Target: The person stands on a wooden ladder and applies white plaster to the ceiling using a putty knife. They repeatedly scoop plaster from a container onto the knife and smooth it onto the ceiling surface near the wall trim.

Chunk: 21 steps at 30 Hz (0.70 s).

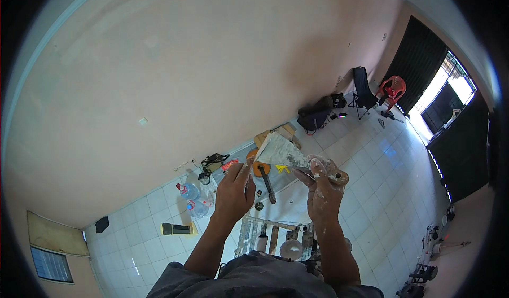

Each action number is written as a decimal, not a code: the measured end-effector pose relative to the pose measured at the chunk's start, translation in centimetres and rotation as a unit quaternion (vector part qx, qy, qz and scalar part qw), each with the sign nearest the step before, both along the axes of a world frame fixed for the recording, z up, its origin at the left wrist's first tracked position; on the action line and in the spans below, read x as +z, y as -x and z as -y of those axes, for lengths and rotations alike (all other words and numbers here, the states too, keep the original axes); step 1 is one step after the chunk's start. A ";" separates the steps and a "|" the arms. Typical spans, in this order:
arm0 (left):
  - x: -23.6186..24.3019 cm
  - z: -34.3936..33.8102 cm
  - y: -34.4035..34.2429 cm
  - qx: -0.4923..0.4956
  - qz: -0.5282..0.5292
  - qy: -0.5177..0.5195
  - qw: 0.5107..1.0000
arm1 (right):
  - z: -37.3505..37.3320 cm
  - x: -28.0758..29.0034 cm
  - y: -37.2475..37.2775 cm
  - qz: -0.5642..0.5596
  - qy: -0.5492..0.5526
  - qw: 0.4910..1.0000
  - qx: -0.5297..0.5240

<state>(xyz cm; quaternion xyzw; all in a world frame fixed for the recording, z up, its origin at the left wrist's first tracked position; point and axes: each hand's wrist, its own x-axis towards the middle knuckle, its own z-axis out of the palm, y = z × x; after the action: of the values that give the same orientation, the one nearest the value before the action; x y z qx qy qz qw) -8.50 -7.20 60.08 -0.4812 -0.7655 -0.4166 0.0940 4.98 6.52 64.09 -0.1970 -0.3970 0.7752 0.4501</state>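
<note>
My right hand point(324, 194) is closed round the wooden handle of a wide putty knife point(281, 152), raised in front of me. White putty smears its broad triangular blade, the handle and my fingers. The blade points left and away from me. My left hand point(236, 189) has its fingers stretched out and close together, with the tips at the blade's left edge. Whether they press on the edge or just meet it, I cannot tell. Below my forearms, a whitish bowl point(291, 249) rests on a slatted wooden platform point(273, 239).
A bare pinkish wall point(175, 75) rises ahead. Along its foot are large water bottles point(197, 208), an orange guitar-like thing with a dark neck point(268, 184) and black bags point(315, 116). A black folding chair point(363, 88) and red plastic chair point(393, 88) stand far right, by a doorway.
</note>
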 end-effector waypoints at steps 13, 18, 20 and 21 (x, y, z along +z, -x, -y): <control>-3.3 2.6 1.1 -0.015 0.382 -0.079 0.921 | -1.5 1.0 1.1 -0.121 0.060 0.986 0.100; -3.1 3.8 -0.5 -0.045 0.610 -0.177 0.771 | -1.1 9.6 4.2 -0.182 0.000 0.969 0.168; -3.2 4.5 -0.5 -0.042 0.639 -0.196 0.742 | -0.5 13.6 6.1 -0.209 -0.054 0.958 0.187; -3.5 4.2 -0.1 -0.041 0.646 -0.191 0.738 | -0.6 15.8 7.7 -0.226 -0.083 0.952 0.188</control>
<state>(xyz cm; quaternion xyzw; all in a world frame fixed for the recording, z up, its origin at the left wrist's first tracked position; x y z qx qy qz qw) -8.39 -11.42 56.57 -0.0992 -0.5265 -0.7683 -0.3503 -2.68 7.11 79.88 0.0995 -0.3778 0.8344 0.3889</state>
